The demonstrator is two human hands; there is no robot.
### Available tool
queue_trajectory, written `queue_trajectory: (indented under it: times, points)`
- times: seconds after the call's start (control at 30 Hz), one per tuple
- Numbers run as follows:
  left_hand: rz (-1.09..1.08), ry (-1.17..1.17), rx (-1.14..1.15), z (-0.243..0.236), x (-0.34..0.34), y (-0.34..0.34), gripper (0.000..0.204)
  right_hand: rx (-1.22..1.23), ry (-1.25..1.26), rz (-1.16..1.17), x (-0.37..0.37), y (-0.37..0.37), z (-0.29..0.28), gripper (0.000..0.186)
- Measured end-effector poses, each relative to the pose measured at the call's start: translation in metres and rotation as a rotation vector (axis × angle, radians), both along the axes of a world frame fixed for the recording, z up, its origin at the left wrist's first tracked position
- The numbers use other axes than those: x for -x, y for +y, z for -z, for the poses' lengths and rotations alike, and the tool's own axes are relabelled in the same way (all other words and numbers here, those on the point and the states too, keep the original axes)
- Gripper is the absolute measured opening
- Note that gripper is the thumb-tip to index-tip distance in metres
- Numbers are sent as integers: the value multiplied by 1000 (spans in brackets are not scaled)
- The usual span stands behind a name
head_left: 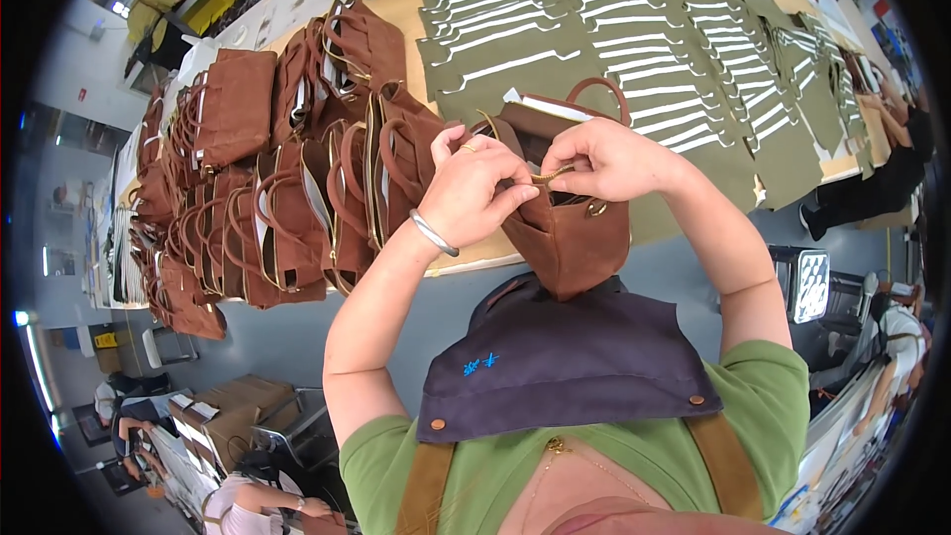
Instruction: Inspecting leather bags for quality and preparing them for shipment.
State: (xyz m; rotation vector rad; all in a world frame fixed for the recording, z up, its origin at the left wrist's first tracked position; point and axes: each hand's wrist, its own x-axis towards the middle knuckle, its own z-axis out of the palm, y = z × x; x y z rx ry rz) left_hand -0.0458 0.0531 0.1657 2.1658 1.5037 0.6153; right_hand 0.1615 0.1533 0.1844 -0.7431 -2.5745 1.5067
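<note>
our surface (414, 15) carries striped olive pieces (525, 35), with the brown bag (573, 253) at its near edge.
our left grip (471, 192) pinches the bag's rim and our right grip (614, 159) the zip (551, 176), probably to steady the opening between them.

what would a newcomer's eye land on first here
Probably the brown bag at the centre, with the left hand and right hand pinching it at its gold-coloured zip. Then the heap of brown bags on the table's left, and the white-striped olive pieces spread across its far side.
</note>
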Motion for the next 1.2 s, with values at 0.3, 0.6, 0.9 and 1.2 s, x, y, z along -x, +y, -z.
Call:
queue_trajectory:
  times: [0.3, 0.6, 0.9, 1.2]
  points:
    - [-16, -6, 1, 0, 2, -1, 10, 30, -11, -19, 2, 1, 3, 16]
    - [-23, -44, -23, 2, 3, 0, 11, 110, 1, -18, 4, 0, 1, 16]
    - [-22, -56, -22, 0, 5, 2, 12, 116, 44, 12, 4, 1, 7, 16]
    - [-29, -25, 1, -1, 3, 2, 13, 98, 75, 28, 2, 1, 14, 16]
